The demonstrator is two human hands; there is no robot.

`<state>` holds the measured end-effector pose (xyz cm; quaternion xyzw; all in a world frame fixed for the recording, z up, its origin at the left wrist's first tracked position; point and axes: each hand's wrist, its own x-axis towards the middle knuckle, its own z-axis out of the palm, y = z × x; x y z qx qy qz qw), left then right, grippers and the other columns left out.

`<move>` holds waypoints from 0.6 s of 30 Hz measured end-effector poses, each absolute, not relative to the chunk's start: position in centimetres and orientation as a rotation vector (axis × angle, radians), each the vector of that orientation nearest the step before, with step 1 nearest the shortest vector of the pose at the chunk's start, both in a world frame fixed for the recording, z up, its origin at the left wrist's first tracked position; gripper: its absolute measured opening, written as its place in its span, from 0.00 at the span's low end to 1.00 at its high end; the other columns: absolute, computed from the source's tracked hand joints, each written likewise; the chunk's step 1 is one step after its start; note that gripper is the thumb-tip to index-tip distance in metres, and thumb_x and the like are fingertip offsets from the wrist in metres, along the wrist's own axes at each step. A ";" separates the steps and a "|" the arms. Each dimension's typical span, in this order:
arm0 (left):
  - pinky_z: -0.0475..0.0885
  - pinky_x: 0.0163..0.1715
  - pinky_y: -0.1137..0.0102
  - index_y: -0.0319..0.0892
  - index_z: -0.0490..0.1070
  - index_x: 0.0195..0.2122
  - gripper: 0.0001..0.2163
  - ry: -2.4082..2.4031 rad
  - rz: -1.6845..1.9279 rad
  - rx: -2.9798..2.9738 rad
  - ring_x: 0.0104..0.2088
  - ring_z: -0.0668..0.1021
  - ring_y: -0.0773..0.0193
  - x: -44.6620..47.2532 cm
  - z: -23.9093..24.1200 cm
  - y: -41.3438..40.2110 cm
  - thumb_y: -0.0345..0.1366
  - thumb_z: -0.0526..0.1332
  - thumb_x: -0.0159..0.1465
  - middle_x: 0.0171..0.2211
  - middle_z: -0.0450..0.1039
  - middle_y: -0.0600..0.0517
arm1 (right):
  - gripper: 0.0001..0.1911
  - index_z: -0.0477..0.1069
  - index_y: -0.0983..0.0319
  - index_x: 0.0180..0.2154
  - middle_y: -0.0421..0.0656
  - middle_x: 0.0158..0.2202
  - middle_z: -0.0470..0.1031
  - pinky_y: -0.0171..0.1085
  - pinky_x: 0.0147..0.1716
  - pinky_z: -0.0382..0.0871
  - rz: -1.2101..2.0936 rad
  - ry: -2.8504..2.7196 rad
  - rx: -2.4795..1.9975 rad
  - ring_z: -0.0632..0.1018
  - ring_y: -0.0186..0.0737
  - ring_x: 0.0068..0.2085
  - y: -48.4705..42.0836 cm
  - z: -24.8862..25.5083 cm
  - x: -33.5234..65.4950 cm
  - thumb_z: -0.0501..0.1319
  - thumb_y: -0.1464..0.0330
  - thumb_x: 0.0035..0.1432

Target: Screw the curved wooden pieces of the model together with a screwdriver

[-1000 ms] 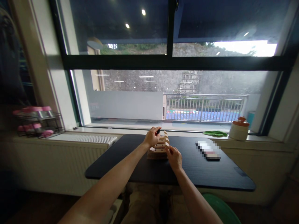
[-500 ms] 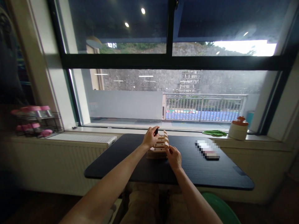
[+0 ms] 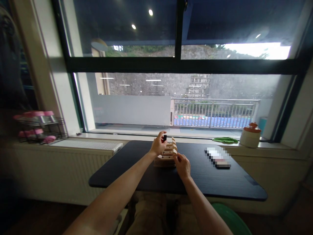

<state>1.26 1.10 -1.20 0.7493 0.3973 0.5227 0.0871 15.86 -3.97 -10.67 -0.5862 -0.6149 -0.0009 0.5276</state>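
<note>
On the dark table stands a light wooden assembly with several slats that have dark holes, and an upright notched strip along its right side. My left hand is over its left part, fingers closed around a small black-handled tool; the tool's lower end is mostly hidden. My right hand pinches the near lower end of the notched strip, thumb and forefinger together, steadying the assembly at its right.
A phone-like object, blurred out, lies on the table's right. On the sill are a green cloth and a white jar with an orange lid. A wire rack with pink-lidded jars stands left, beside the radiator.
My left hand and the black handle have shifted slightly, the handle now standing more upright. The right hand and the wooden assembly stay nearly where they were.
</note>
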 end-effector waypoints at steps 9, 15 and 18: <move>0.71 0.30 0.71 0.45 0.65 0.42 0.14 1.134 1.628 2.057 0.27 0.74 0.68 1.8 -1.1 0.9 0.28 0.55 0.55 0.30 0.71 0.53 | 0.23 0.73 0.61 0.29 0.39 0.24 0.68 0.30 0.26 0.54 0.001 -1.463 -1.402 0.65 0.32 0.25 -4.0 -10.6 15.8 0.47 0.53 0.58; 0.71 0.30 0.71 0.44 0.65 0.43 0.14 1.133 1.609 2.049 0.28 0.74 0.68 1.9 -1.1 0.5 0.30 0.57 0.54 0.29 0.71 0.54 | 0.23 0.73 0.60 0.30 0.39 0.25 0.68 0.30 0.26 0.54 0.001 -1.466 -1.403 0.66 0.32 0.26 -4.0 -10.6 15.7 0.46 0.53 0.58; 0.70 0.30 0.72 0.45 0.64 0.44 0.16 1.158 1.617 2.072 0.29 0.73 0.69 1.9 -1.2 0.5 0.33 0.59 0.53 0.31 0.70 0.54 | 0.23 0.73 0.60 0.30 0.39 0.25 0.68 0.30 0.26 0.54 0.004 -1.467 -1.401 0.66 0.32 0.26 -4.0 -10.6 15.8 0.46 0.53 0.58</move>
